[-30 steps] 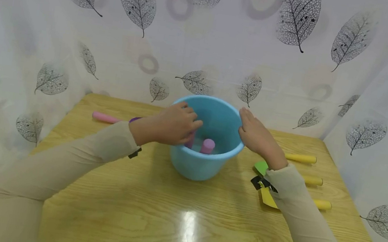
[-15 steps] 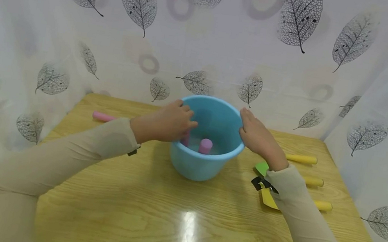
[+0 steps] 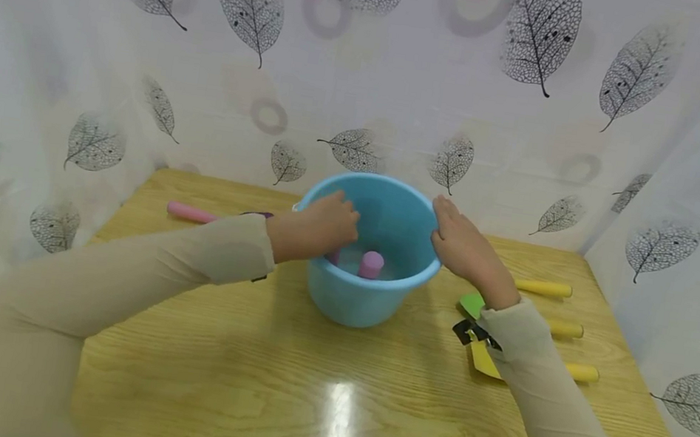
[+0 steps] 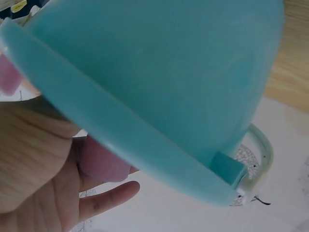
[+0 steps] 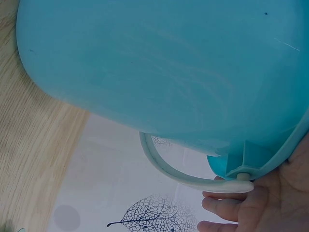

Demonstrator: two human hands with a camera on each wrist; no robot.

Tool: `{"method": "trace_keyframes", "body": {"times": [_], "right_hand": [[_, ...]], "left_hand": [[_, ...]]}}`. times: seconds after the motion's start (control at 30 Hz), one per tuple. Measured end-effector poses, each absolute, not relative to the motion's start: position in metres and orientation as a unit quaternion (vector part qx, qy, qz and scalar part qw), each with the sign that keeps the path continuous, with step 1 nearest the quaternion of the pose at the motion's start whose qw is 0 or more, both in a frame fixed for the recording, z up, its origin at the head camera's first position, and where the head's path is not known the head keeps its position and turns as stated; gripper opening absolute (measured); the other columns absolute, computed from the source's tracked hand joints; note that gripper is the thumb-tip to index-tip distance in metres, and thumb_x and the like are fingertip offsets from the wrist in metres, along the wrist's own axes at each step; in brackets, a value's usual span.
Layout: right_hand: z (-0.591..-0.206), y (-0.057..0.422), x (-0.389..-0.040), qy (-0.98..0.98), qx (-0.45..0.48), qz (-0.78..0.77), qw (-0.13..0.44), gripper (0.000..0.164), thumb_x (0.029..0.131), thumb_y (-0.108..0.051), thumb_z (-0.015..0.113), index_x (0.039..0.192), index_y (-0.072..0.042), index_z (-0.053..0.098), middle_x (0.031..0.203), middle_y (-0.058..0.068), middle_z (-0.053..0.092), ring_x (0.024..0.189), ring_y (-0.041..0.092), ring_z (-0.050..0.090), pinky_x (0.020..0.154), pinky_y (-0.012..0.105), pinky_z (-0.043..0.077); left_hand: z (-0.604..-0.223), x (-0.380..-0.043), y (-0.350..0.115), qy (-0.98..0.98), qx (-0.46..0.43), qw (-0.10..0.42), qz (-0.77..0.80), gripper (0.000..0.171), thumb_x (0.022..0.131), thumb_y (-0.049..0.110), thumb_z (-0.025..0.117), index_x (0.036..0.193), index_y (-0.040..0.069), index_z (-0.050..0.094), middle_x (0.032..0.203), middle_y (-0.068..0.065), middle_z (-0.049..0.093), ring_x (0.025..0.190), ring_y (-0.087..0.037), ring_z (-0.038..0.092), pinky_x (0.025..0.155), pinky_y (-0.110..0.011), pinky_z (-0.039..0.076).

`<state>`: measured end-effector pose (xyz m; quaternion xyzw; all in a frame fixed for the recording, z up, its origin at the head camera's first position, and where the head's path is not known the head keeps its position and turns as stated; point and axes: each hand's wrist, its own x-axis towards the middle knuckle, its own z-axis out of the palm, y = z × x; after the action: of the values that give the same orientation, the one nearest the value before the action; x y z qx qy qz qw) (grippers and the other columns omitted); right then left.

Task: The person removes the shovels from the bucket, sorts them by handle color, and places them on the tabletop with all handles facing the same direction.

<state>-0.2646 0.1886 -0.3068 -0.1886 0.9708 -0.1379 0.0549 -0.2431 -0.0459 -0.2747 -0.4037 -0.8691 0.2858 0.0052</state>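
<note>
A light blue bucket stands upright on the wooden table. My left hand reaches over its left rim with curled fingers, and in the left wrist view it grips a pink handle, one finger sticking out straight. The far end of that handle is hidden by the bucket wall. Another pink handle points up inside the bucket. My right hand rests on the right rim with its fingers mostly straight; in the right wrist view they lie beside the hinge of the pale carrying handle.
Right of the bucket lie several tools with yellow handles, one with a green head and one with a yellow head. A pink-handled tool lies at the back left. A leaf-print curtain surrounds the table.
My left hand first shifts left toward the rim, then back right and slightly lower over the bucket. The upright pink handle shifts slightly left. My right hand stays on the rim.
</note>
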Motion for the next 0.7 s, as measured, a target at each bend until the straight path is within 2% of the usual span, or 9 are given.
{"method": "trace_keyframes", "body": {"times": [0.23,0.53,0.6,0.7], "right_hand": [[-0.308,0.189,-0.265,0.971,-0.189,-0.137,0.052,0.060,0.096,-0.013,0.026,0.149,0.004,0.003,0.157,0.022,0.004,0.146,0.037,0.004,0.119,0.051,0.009],[-0.308,0.189,-0.266,0.971,-0.192,-0.135,0.054,0.060,0.096,-0.013,0.026,0.149,0.005,0.004,0.157,0.023,0.005,0.146,0.037,0.004,0.119,0.051,0.009],[-0.308,0.189,-0.266,0.971,-0.191,-0.135,0.054,0.060,0.096,-0.014,0.025,0.149,0.004,0.004,0.157,0.023,0.004,0.146,0.037,0.004,0.119,0.051,0.009],[-0.309,0.189,-0.266,0.971,-0.190,-0.136,0.053,0.059,0.096,-0.013,0.026,0.149,0.004,0.004,0.157,0.022,0.005,0.146,0.036,0.004,0.119,0.051,0.009]], "left_hand": [[-0.279,-0.247,-0.047,-0.868,-0.411,0.002,0.279,0.013,0.082,0.016,0.068,0.094,0.015,0.072,0.095,-0.001,0.070,0.088,-0.019,0.058,0.083,-0.032,0.044],[-0.280,-0.253,-0.054,-0.864,-0.420,0.038,0.276,0.014,0.080,0.009,0.068,0.093,0.014,0.073,0.093,-0.003,0.071,0.087,-0.020,0.060,0.079,-0.031,0.046],[-0.280,-0.256,-0.055,-0.863,-0.418,0.050,0.281,0.014,0.078,0.010,0.070,0.091,0.014,0.073,0.092,-0.003,0.071,0.086,-0.020,0.060,0.078,-0.031,0.047],[-0.279,-0.260,-0.056,-0.862,-0.404,0.062,0.299,0.023,0.074,0.027,0.076,0.092,0.014,0.073,0.093,-0.004,0.070,0.087,-0.020,0.060,0.081,-0.032,0.046]]}}
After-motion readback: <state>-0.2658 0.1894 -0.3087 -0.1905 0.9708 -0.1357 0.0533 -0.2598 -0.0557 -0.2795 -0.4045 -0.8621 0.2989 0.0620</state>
